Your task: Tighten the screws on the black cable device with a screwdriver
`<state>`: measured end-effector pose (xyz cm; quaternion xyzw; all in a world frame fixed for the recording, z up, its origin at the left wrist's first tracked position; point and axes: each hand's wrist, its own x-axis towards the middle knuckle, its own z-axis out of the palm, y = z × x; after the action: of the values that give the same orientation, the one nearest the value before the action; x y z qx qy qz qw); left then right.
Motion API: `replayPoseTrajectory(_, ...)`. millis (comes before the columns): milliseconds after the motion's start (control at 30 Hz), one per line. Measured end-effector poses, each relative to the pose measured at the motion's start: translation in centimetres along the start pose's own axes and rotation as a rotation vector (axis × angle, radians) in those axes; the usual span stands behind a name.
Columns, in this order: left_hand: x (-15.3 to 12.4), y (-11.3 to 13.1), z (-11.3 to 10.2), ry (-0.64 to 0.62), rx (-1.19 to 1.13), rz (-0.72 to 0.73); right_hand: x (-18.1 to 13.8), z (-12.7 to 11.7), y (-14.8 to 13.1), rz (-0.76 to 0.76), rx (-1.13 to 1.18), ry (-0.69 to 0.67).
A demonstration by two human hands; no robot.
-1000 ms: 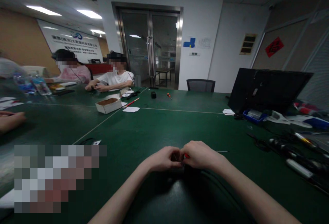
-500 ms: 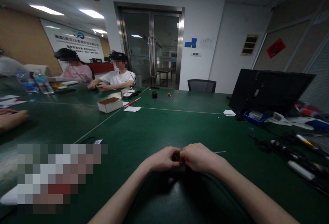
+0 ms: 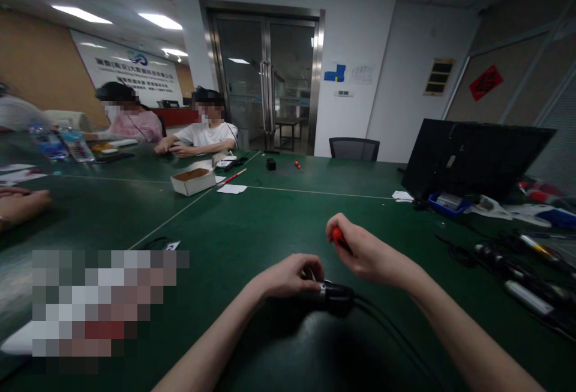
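My left hand [image 3: 290, 277] rests on the green table [image 3: 270, 230], its fingers closed on a black cylindrical connector [image 3: 333, 295] with a silver ring and a dark cable [image 3: 396, 335] trailing off to the right. My right hand [image 3: 364, 251] is raised above and to the right of the connector, closed around a small tool with an orange-red handle [image 3: 337, 236]. The tool's tip is hidden in the hand.
A black monitor [image 3: 472, 155] stands at the right, with cables, tools and a blue tray [image 3: 445, 203] beside it. A small open box [image 3: 192, 180], paper and a small screwdriver [image 3: 297, 166] lie further back. Two people sit at the far left; another person's hand [image 3: 20, 205] rests at the left edge.
My right hand has lifted up and away to the right from the left hand, taking the orange-handled tool with it. The black connector under my left hand has come into view.
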<state>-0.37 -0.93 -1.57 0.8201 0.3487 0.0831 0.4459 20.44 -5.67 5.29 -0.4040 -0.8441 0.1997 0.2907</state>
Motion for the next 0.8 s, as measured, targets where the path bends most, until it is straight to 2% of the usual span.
replayPoseTrajectory(100,0.06,0.12,-0.04,-0.006,-0.021,0.013,0.05,-0.34,-0.56,0.014,0.06,0.096)
replayPoseTrajectory(267,0.04,0.45,-0.2,-0.007,-0.01,-0.002,0.51,0.12,-0.25,0.111,-0.169,0.233)
replayPoseTrajectory(433,-0.02,0.5,-0.25,-0.01,-0.015,-0.006,0.62,0.34,0.15,0.083,-0.08,0.232)
replayPoseTrajectory(800,-0.03,0.33,-0.13,-0.024,-0.037,-0.009,0.78,0.54,0.01,0.116,-0.043,0.178)
